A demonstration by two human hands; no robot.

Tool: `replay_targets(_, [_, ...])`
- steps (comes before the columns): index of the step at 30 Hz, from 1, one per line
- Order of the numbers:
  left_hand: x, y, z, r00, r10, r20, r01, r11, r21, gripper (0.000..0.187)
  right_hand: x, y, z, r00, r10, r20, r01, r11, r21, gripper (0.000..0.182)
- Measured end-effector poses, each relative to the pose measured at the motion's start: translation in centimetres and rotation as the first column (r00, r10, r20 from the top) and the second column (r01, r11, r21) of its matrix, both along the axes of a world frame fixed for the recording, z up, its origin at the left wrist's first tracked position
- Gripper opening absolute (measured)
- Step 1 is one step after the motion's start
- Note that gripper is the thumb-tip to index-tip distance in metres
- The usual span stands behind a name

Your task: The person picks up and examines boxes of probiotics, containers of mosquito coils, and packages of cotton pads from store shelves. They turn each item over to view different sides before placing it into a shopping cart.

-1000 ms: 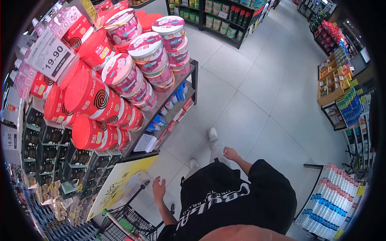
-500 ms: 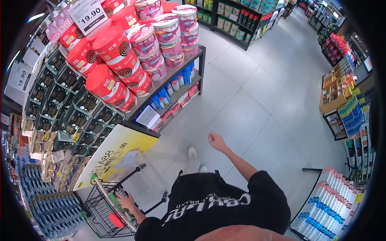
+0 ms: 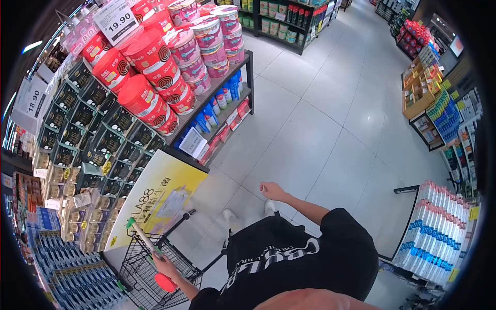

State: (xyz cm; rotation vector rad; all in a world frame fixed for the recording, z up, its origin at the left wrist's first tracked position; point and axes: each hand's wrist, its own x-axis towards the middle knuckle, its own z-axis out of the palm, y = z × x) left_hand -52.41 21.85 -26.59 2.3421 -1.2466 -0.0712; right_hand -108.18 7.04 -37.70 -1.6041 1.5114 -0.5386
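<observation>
My left hand [image 3: 165,267] is closed around the handle bar [image 3: 140,233] of a black wire shopping cart [image 3: 133,274], low on the left side. The bar has a green end and a red round piece sits beside my wrist. In front of my body hangs my right hand [image 3: 274,191], its fingers curled in a loose fist above the floor, touching nothing; no object shows in it. A yellow and white sign board [image 3: 168,199] stands just beyond the cart.
To the left, a shelf holds red tubs [image 3: 147,101], pink tubs [image 3: 211,44] and stacked dark packs [image 3: 106,142]. Pale floor tiles [image 3: 320,134] run ahead between displays. Blue and white stacked packs [image 3: 431,235] stand at the right, near an open wooden display box [image 3: 418,90].
My feet have changed places in a step, and the shelves have shifted slightly in view. The cart stays in my left hand. My right hand is a little lower and further left.
</observation>
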Motion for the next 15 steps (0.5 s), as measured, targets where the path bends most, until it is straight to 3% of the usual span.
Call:
replay_targets(4, [1.0,0.3,1.4,0.985,-0.170,0.001,0.170,0.984,-0.043,0.048,11.0,-3.5,5.4,0.990,0.142,0.024,-0.142,0.990,-0.020,0.016])
replay_targets(5, [1.2,0.4,1.3,0.984,-0.167,-0.063,0.163,0.984,-0.066,0.048,14.8,-4.1,7.1,0.978,0.200,0.057,-0.196,0.978,-0.068,0.016])
replay_targets(7, [2.6,1.2,-0.9,0.986,-0.167,-0.001,0.166,0.981,-0.105,0.047,22.9,-5.0,9.6,0.935,0.313,0.165,-0.284,0.942,-0.179,0.016])
replay_targets(8, [2.7,1.7,-0.6,0.984,-0.152,-0.089,0.145,0.986,-0.085,0.046,27.1,-4.9,10.4,0.897,0.370,0.242,-0.316,0.919,-0.235,0.016])
replay_targets(10, [2.7,1.9,1.3,0.969,-0.171,-0.178,0.159,0.984,-0.083,0.041,35.1,-4.3,11.5,0.813,0.544,0.210,-0.443,0.810,-0.384,0.021])
replay_targets(13, [6.8,3.4,1.6,0.998,0.065,-0.015,-0.067,0.986,-0.151,0.041,44.0,-2.2,14.2,0.647,0.758,0.079,-0.614,0.579,-0.536,0.032])
replay_targets(14, [10.6,4.9,-1.5,0.979,0.203,0.028,-0.198,0.971,-0.134,0.059,46.2,-1.3,15.2,0.610,0.791,0.032,-0.616,0.500,-0.608,0.035])
replay_targets(15, [12.4,5.1,-2.9,0.933,0.349,0.085,-0.350,0.937,-0.007,0.066,48.0,-0.5,15.5,0.575,0.818,-0.017,-0.611,0.415,-0.674,0.039])
